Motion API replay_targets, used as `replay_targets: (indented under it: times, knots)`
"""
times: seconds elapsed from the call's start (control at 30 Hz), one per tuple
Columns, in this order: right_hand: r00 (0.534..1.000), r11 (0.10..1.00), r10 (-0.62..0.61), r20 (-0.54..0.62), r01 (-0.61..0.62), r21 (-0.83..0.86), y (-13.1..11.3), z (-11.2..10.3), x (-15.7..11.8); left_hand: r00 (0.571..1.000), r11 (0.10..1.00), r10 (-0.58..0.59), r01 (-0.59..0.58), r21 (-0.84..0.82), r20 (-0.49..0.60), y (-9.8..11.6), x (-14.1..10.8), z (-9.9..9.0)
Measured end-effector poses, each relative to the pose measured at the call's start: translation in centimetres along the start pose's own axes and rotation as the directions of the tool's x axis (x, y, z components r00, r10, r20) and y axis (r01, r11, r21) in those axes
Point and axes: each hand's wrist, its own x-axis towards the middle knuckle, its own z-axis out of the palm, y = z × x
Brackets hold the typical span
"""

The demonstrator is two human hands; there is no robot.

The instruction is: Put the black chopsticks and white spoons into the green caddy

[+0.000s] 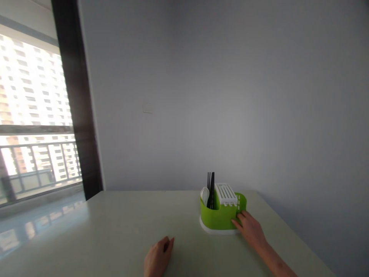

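A green holder (pixel 218 218) with a white base stands on the table, right of the middle. Black chopsticks (pixel 212 186) and a white spoon (pixel 205 195) stand upright in its left part, and a white slotted block (pixel 226 193) sits on its middle. My right hand (pixel 250 227) touches the holder's right front side, with thumb and fingers apart and nothing seen held. Near the front edge of the view, my left hand (pixel 159 256) rests on the table with curled fingers. Something small and dark shows between its fingers, too small to name.
The pale table (pixel 123 227) reaches back to a grey wall (pixel 184 115) with a switch plate (pixel 147 108). At the left are a dark frame (pixel 77 96) and a bright window with a railing (pixel 43 144).
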Motion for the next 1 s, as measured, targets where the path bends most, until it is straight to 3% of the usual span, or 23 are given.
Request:
replay_targets:
  times: [0.3,0.53,0.7,0.83,0.93,1.0]
  knots:
    - [0.994,0.996,0.07,0.083,-0.073,0.041,10.5,-0.1,0.9,0.998,0.999,0.0,-0.002,0.037,0.061,0.0,0.2,0.0]
    - [0.982,0.987,0.091,0.163,-0.111,0.116,15.6,-0.6,1.3,0.999,0.999,0.007,-0.008,0.032,0.045,-0.2,0.2,0.3]
    - [0.977,0.978,0.11,0.185,-0.139,0.156,17.0,-1.0,1.5,0.999,0.999,0.015,-0.017,0.038,0.046,-0.2,0.1,0.4]
    - [0.974,0.963,0.183,0.133,-0.205,0.177,17.4,-1.6,1.1,0.998,0.999,0.017,-0.02,0.043,0.065,0.0,0.0,0.2]
    - [0.952,0.935,0.305,0.028,-0.305,0.182,15.9,-1.9,-0.4,0.996,0.998,0.023,-0.029,0.063,0.086,0.1,-0.1,0.1]
    - [0.907,0.894,0.41,-0.096,-0.379,0.238,12.8,-1.9,-2.1,0.995,0.996,0.025,-0.033,0.078,0.1,0.2,-0.1,0.0]
